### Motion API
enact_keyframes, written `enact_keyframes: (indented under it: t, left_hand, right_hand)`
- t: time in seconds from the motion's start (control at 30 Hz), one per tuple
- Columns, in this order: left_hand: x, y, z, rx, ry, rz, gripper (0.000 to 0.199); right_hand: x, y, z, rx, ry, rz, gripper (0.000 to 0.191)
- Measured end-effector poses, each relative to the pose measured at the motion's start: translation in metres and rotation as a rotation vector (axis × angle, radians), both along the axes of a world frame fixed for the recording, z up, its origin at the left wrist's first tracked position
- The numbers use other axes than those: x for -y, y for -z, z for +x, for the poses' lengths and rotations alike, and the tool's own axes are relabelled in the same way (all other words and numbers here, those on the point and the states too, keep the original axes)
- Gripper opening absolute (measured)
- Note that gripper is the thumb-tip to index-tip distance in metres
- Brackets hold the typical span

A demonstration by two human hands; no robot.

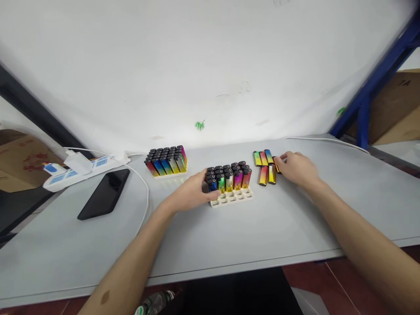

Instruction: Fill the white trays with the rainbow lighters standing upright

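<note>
My left hand (193, 191) is curved around the left end of a white lighter rack (232, 198), its thumb at the front and fingers behind. Several colourful, black-topped lighters (229, 180) stand upright in the rack's back rows; the holes along its front show bare. To the right, my right hand (299, 169) has its fingers closed on a lighter (277, 164), largely hidden by the fingertips. Beside it lie several loose lighters (263, 175) flat on the table, in red, yellow, green and blue.
A second rack full of lighters (166, 162) stands at the back left. Left of it are a black phone (105, 194), a power strip (80, 171) and a white cable (147, 197) crossing the grey table (249, 245). A white wall (210, 78) rises behind.
</note>
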State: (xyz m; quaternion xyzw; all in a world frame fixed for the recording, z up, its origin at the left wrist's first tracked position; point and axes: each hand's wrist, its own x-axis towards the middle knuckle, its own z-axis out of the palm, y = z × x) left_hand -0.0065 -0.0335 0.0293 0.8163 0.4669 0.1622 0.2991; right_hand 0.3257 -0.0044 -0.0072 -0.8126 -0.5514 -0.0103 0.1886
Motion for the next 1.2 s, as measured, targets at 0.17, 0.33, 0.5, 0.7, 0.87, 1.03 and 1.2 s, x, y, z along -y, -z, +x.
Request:
enact_keyframes:
  t: [0.17,0.33,0.5,0.7,0.87,1.03,1.2]
  left_hand:
    - [0.000,0.000,-0.001,-0.023,-0.010,0.006,0.048]
    - [0.002,-0.001,0.001,-0.006,-0.012,0.013,0.046]
    - [0.002,-0.002,0.002,-0.016,-0.021,0.018,0.045]
    - [0.002,-0.002,0.002,-0.026,-0.009,0.018,0.044]
    - [0.001,-0.001,0.001,-0.020,-0.001,0.013,0.045]
    - [0.001,-0.001,0.001,-0.026,0.004,0.013,0.045]
    - [0.001,-0.001,0.002,-0.021,0.002,0.016,0.047]
  right_hand:
    - [0.003,-0.002,0.005,-0.005,-0.008,-0.122,0.045]
    - [0.004,-0.003,0.002,-0.028,-0.009,-0.132,0.032]
    - [0.003,-0.004,-0.005,-0.180,0.031,0.038,0.041]
    - [0.010,-0.011,-0.022,-0.409,-0.209,0.244,0.046]
    - [0.012,-0.010,-0.032,-0.546,-0.253,0.290,0.041]
    - [0.009,-0.006,-0.032,-0.651,-0.235,0.322,0.041]
    - [0.011,-0.006,-0.028,-0.744,-0.305,0.393,0.048]
